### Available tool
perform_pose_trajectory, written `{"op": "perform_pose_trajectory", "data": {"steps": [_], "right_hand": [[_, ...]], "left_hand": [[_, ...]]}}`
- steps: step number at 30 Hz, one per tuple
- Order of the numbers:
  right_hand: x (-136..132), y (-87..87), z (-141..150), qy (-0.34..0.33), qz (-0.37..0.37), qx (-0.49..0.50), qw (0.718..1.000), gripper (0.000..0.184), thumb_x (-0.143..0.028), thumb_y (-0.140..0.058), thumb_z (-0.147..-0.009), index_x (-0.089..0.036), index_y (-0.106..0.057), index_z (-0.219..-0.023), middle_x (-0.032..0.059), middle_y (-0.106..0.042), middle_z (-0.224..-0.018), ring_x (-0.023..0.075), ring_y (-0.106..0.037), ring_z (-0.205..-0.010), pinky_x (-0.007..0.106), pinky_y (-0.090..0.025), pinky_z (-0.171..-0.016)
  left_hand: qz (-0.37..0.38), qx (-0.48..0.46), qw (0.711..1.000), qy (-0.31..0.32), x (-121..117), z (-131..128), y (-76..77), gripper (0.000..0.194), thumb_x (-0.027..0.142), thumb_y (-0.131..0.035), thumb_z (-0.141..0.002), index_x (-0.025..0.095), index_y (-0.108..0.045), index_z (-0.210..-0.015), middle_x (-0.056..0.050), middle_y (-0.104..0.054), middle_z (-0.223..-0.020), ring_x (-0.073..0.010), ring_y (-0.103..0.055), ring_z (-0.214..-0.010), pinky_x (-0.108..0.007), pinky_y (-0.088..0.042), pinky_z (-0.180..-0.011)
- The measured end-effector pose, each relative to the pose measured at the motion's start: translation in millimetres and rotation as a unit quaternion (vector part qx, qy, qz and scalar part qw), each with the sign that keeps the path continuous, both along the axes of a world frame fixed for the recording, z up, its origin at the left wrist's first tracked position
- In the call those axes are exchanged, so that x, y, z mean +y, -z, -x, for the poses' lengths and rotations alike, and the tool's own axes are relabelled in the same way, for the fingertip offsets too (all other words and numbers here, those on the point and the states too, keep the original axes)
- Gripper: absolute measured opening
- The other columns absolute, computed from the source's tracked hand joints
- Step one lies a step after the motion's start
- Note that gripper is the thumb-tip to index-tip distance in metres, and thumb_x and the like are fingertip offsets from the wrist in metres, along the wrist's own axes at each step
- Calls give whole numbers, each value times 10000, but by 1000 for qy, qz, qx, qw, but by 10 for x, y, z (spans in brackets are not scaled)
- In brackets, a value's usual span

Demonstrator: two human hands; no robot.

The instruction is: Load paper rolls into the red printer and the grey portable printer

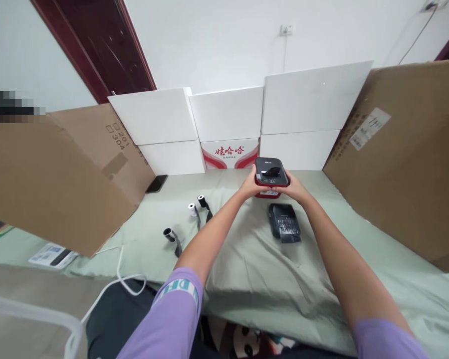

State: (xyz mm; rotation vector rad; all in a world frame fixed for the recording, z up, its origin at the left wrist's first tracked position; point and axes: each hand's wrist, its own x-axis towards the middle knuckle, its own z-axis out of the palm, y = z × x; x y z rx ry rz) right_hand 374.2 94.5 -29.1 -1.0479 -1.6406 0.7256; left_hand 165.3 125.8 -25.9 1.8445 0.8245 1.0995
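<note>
Both of my hands hold a small red and black device [271, 174] above the pale green cloth [247, 259], far out in front of me. My left hand [251, 185] grips its left side, fingers closed on it. My right hand [294, 187] grips its right side the same way. Just nearer to me, a second black device [283, 222] lies flat on the cloth, untouched. To the left of my left arm lie three small paper rolls [192, 208] with dark strips trailing from them.
Large cardboard sheets stand at the left [56, 174] and right [407, 154]. White foam boxes [228, 119] and a red-printed carton [230, 152] line the back wall. A dark phone [156, 184] lies at the left. A white cable [123, 279] runs over the cloth's near edge.
</note>
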Motion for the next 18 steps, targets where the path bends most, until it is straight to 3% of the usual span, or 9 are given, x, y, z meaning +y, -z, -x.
{"op": "perform_pose_trajectory", "data": {"steps": [4, 7, 9, 12, 14, 18], "right_hand": [[86, 278, -144, 11, 26, 14, 1000, 977, -535, -944, -556, -145, -592, -1380, 172, -693, -1348, 384, -632, -1249, 580, -466, -1102], [120, 353, -176, 17, 34, 11, 999, 981, -524, -937, -574, -152, -575, -1406, 172, -680, -1367, 388, -628, -1258, 582, -462, -1114], [96, 382, -200, 33, 46, 5, 998, 941, -544, -915, -608, -165, -583, -1403, 170, -675, -1374, 391, -625, -1270, 582, -455, -1128], [-79, 528, -282, 112, 102, 41, 988, 837, -638, -821, -704, -195, -613, -1383, 179, -623, -1450, 408, -577, -1346, 601, -438, -1147], [-289, 707, -345, 160, 138, 81, 974, 774, -683, -758, -752, -220, -642, -1361, 169, -592, -1492, 408, -548, -1384, 614, -421, -1161], [-719, 1044, -336, 164, 163, 115, 966, 615, -695, -687, -802, -262, -726, -1237, 106, -688, -1384, 381, -590, -1349, 627, -385, -1191]], "left_hand": [[0, -5, 999, 35, 118, -153, 186, 1211, 332, -900, -605, 127, -233, -1595, -170, -558, -1501, -307, -548, -1370, -416, -447, -1139], [31, 2, 999, 24, 81, -179, 308, 1197, 343, -886, -644, 134, -206, -1607, -169, -537, -1530, -307, -541, -1386, -418, -444, -1147], [71, 30, 996, -38, -73, -166, 409, 1184, 391, -856, -704, 125, -159, -1624, -197, -440, -1607, -323, -464, -1466, -437, -394, -1195], [118, 106, 974, -161, -520, -111, 603, 1148, 550, -745, -814, 55, -110, -1631, -258, -173, -1704, -349, -203, -1598, -470, -235, -1286], [99, 167, 974, -119, -874, -64, 719, 1134, 624, -694, -835, 63, -118, -1636, -241, -111, -1718, -336, -111, -1618, -494, -154, -1311], [49, 267, 962, 13, -1334, -55, 800, 1232, 699, -738, -751, 160, -97, -1655, -214, -176, -1714, -354, -152, -1610, -612, -33, -1297]]}}
